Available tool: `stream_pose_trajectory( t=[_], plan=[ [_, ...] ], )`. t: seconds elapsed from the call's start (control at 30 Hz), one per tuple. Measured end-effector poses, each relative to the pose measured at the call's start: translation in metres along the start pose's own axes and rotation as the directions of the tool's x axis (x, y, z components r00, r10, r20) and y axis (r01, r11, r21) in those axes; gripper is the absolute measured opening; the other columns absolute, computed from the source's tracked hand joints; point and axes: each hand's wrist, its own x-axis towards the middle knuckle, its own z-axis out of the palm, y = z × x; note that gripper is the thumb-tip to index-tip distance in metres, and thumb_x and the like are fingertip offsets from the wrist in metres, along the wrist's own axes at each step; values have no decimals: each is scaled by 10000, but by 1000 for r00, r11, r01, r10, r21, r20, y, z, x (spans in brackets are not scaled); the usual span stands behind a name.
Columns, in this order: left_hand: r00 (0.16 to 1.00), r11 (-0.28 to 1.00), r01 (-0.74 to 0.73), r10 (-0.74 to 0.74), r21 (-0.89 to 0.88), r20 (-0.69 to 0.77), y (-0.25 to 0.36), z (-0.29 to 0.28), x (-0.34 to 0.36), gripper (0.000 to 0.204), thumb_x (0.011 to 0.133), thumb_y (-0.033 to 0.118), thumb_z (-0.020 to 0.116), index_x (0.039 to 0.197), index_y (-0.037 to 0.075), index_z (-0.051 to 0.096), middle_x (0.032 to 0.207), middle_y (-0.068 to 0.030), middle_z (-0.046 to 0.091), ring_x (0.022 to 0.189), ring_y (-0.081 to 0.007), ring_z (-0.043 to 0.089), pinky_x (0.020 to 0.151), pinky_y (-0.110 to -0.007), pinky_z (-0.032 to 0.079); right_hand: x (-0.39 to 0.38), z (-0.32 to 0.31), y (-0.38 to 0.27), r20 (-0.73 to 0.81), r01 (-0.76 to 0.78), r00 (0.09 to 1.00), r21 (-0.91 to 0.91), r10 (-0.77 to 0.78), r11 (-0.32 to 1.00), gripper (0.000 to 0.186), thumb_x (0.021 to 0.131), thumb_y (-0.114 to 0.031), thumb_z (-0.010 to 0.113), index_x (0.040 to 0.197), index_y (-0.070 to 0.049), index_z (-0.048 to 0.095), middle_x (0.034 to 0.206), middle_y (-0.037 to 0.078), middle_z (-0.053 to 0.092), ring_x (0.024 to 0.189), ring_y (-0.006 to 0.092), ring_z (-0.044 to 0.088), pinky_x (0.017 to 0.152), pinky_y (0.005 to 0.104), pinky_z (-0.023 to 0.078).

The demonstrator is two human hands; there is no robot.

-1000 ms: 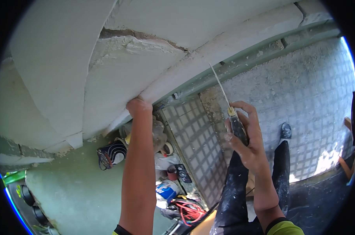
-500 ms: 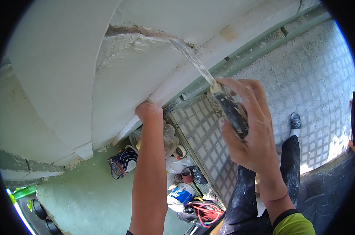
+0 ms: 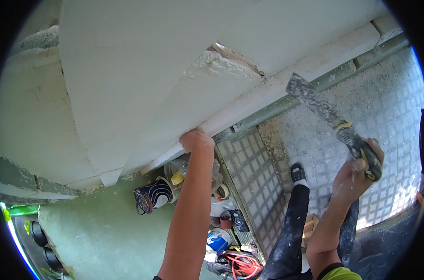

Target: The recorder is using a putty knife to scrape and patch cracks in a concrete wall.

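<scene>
My right hand (image 3: 354,179) is closed round the black handle of a putty knife (image 3: 317,100), whose blade is smeared with pale plaster and points up and left. The blade is held apart from the white plastered surface (image 3: 165,74). A rough, broken patch (image 3: 230,58) with a brownish gap shows in that surface, left of the blade. My left hand (image 3: 196,140) rests against the lower edge of the plastered surface, its fingers hidden behind the wrist and the edge.
Below my left arm are a dark striped bag (image 3: 153,195), a blue and white tub (image 3: 218,240) and tangled red cord (image 3: 244,265). A dusty tiled floor (image 3: 380,116) lies to the right, with a pale green ledge (image 3: 114,224) at lower left. Dark pots (image 3: 38,233) stand beyond it.
My right hand has drawn the putty knife away from the gap, to the right and down, and its blade has turned to show its flat side. My left hand keeps to the edge.
</scene>
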Motion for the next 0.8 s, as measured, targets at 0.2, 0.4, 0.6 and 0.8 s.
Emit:
stream_pose_trajectory(
  t=[0.2,0.4,0.6,0.8],
  plan=[
    [985,933,171,-160,-316,60,7,-5,-6,373,973,209,495,1320,72,487,1345,-61,548,1174,-205,592,892,-303,540,22,52,-8,21,-1,1000,489,-11,872,321,1021,-383,473,802,-149,442,801,20,465,706,131,498,678,272,449],
    [875,31,286,-416,-958,248,9,14,10,317,969,225,491,1194,24,588,1245,-83,622,1072,-232,640,846,-330,559,35,78,-31,240,44,939,625,-245,779,394,1019,-379,413,681,-177,392,545,-31,387,468,83,358,529,234,340],
    [857,-241,183,-436,-953,275,-7,60,48,348,953,244,488,1159,6,636,1212,-86,657,1027,-235,664,847,-333,555,23,111,-39,143,188,943,518,-301,835,351,936,-304,468,612,-174,426,496,-33,419,430,89,406,528,267,425],
    [909,349,169,-416,-922,9,-11,67,56,338,945,225,498,1181,17,622,1232,-81,645,1059,-232,648,874,-317,540,6,125,-34,111,153,965,494,-236,856,362,928,-324,507,615,-158,431,517,-29,458,451,101,452,548,282,454]
  ],
)
